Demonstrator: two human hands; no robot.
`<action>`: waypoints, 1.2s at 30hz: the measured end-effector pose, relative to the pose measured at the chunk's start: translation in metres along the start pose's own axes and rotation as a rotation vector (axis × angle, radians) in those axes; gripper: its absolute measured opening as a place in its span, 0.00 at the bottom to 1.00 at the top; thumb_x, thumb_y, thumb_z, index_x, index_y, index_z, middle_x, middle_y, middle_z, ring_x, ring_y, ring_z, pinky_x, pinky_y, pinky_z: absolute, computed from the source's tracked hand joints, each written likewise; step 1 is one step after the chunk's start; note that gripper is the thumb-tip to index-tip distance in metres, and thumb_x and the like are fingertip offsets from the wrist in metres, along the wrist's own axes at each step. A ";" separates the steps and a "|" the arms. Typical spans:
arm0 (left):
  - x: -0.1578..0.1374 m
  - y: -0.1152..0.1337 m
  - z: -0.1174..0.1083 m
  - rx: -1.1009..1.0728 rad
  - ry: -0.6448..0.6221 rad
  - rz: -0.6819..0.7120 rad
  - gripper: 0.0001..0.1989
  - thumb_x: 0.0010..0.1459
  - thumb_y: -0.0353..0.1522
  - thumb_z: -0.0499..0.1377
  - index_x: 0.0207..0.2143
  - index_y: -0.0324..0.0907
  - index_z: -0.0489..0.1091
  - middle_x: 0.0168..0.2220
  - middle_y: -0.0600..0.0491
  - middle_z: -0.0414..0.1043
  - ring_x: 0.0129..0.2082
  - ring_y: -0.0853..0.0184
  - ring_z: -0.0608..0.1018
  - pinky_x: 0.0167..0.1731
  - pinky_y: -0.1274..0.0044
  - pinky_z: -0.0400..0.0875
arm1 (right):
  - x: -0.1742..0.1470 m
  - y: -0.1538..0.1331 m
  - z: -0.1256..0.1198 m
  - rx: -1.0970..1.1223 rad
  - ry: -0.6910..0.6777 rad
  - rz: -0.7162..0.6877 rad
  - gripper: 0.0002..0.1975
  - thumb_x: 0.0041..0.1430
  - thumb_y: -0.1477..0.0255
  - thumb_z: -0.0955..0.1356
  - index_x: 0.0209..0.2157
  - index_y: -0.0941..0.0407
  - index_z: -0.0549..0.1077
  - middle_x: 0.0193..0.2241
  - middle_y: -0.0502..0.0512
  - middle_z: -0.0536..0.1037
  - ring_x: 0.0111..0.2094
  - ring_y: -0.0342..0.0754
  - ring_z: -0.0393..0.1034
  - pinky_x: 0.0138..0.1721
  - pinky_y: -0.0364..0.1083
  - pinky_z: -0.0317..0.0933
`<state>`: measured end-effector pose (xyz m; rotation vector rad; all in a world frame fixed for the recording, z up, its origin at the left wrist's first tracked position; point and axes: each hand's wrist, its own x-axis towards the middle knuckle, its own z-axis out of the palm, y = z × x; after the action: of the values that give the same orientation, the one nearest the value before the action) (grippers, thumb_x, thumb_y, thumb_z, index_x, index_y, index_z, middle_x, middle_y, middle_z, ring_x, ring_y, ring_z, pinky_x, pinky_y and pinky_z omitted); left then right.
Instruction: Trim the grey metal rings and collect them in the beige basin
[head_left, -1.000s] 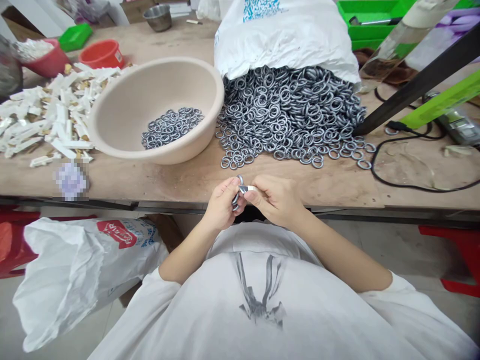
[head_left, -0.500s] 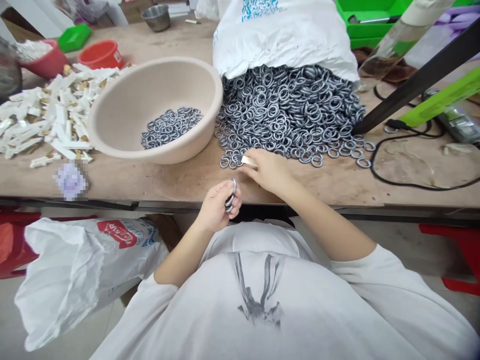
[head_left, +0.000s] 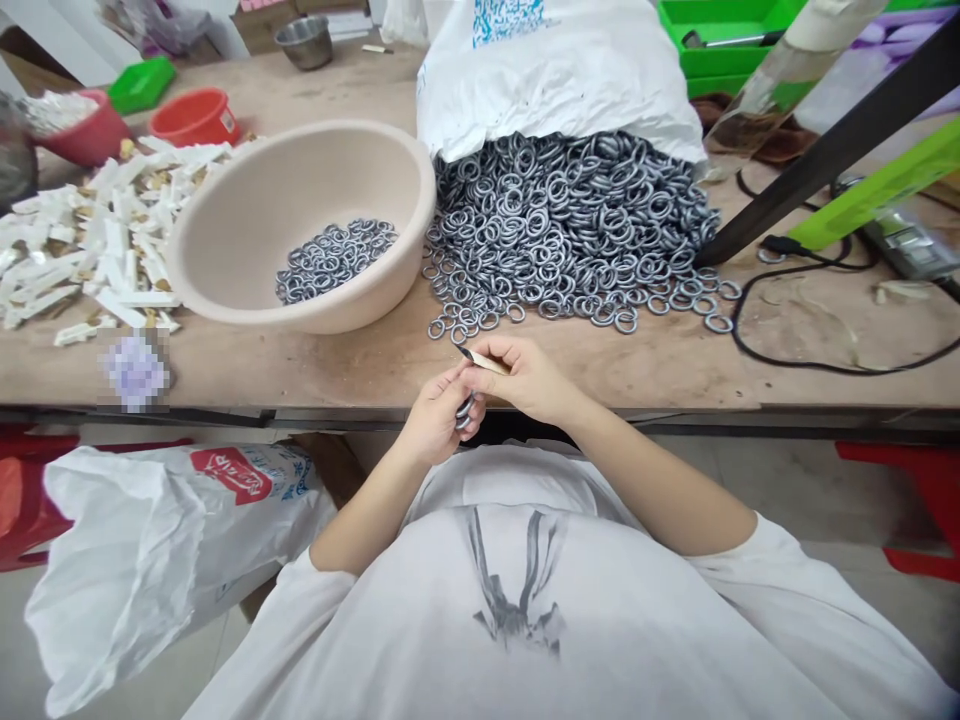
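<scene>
My left hand [head_left: 439,415] is closed around a few grey rings [head_left: 464,410], just off the table's front edge. My right hand [head_left: 525,378] pinches a small tool with a pale handle and a dark tip [head_left: 486,362], its exact kind unclear. The two hands touch, and the tool's tip points up and left above the left fingers. Beyond them a large heap of grey rings [head_left: 555,230] spills from a white sack [head_left: 555,80]. A beige basin [head_left: 247,200] to the left holds more rings [head_left: 337,258].
White strips [head_left: 112,240] lie piled at the left, near red bowls [head_left: 195,118] and a green tray [head_left: 141,85]. A black bar [head_left: 832,140], a green bar [head_left: 892,185] and a black cord [head_left: 810,365] occupy the right. A white bag [head_left: 127,560] stands below the table.
My right hand has moved from the edge of the ring heap, left and toward me, with the tool still in it, and now meets my left hand. The left hand keeps its rings.
</scene>
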<state>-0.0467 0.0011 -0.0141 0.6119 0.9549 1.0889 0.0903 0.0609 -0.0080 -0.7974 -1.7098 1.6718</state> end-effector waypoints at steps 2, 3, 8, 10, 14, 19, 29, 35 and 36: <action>-0.001 0.000 -0.001 0.023 -0.039 -0.020 0.25 0.47 0.49 0.70 0.24 0.39 0.64 0.16 0.60 0.60 0.12 0.78 0.60 0.10 0.85 0.51 | 0.006 0.006 -0.008 -0.132 0.071 -0.006 0.19 0.62 0.55 0.67 0.27 0.56 0.70 0.23 0.49 0.72 0.26 0.45 0.67 0.31 0.46 0.60; -0.002 0.001 -0.001 0.031 -0.045 -0.029 0.24 0.48 0.48 0.70 0.24 0.39 0.64 0.16 0.60 0.60 0.12 0.79 0.60 0.10 0.85 0.51 | 0.011 0.009 -0.014 -0.280 0.135 -0.019 0.19 0.64 0.57 0.66 0.26 0.56 0.70 0.23 0.50 0.72 0.27 0.46 0.67 0.32 0.46 0.59; -0.002 0.008 -0.009 0.004 0.069 0.002 0.16 0.51 0.41 0.68 0.35 0.39 0.71 0.18 0.60 0.63 0.14 0.77 0.63 0.12 0.86 0.54 | 0.036 0.011 -0.039 -1.139 0.284 0.069 0.09 0.64 0.66 0.68 0.39 0.55 0.78 0.41 0.59 0.77 0.38 0.52 0.70 0.33 0.47 0.54; 0.001 0.012 -0.012 -0.020 0.140 0.048 0.15 0.51 0.35 0.65 0.40 0.40 0.71 0.19 0.60 0.65 0.15 0.76 0.64 0.12 0.85 0.55 | 0.040 0.010 -0.042 -1.242 0.250 0.110 0.10 0.66 0.69 0.65 0.42 0.56 0.78 0.45 0.63 0.76 0.38 0.53 0.71 0.33 0.48 0.54; 0.008 0.015 -0.012 -0.050 0.232 0.095 0.10 0.50 0.37 0.62 0.31 0.39 0.70 0.21 0.57 0.67 0.17 0.74 0.68 0.11 0.83 0.56 | 0.031 0.006 -0.035 -0.835 0.271 0.065 0.08 0.65 0.70 0.65 0.32 0.58 0.73 0.32 0.55 0.73 0.28 0.45 0.64 0.29 0.46 0.53; 0.014 -0.006 0.000 0.094 0.202 0.264 0.22 0.54 0.51 0.64 0.31 0.41 0.69 0.21 0.58 0.65 0.16 0.75 0.65 0.12 0.82 0.54 | -0.004 -0.001 -0.005 0.173 0.098 0.115 0.23 0.60 0.47 0.66 0.30 0.54 0.65 0.20 0.42 0.58 0.17 0.38 0.46 0.17 0.42 0.43; 0.004 -0.002 0.011 -0.026 0.001 0.101 0.24 0.52 0.50 0.67 0.26 0.41 0.61 0.18 0.61 0.60 0.12 0.79 0.58 0.10 0.85 0.46 | -0.013 0.005 -0.005 -0.190 0.296 -0.162 0.24 0.60 0.46 0.66 0.33 0.55 0.68 0.26 0.47 0.67 0.28 0.43 0.61 0.31 0.44 0.56; -0.001 0.003 0.012 -0.133 0.038 0.029 0.22 0.51 0.46 0.68 0.27 0.42 0.60 0.17 0.62 0.59 0.10 0.78 0.59 0.09 0.85 0.46 | -0.029 -0.004 -0.006 -0.708 0.216 -0.291 0.25 0.68 0.51 0.60 0.28 0.56 0.69 0.23 0.50 0.70 0.26 0.44 0.61 0.29 0.45 0.49; -0.001 0.002 0.012 -0.138 0.043 0.023 0.22 0.51 0.45 0.68 0.27 0.42 0.60 0.17 0.62 0.59 0.10 0.78 0.59 0.09 0.85 0.47 | -0.030 -0.005 -0.005 -0.753 0.225 -0.304 0.25 0.68 0.51 0.59 0.28 0.55 0.68 0.23 0.51 0.70 0.26 0.44 0.61 0.29 0.45 0.49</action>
<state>-0.0374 0.0014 -0.0062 0.4898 0.9031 1.1817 0.1136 0.0407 -0.0036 -0.9412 -2.1721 0.6852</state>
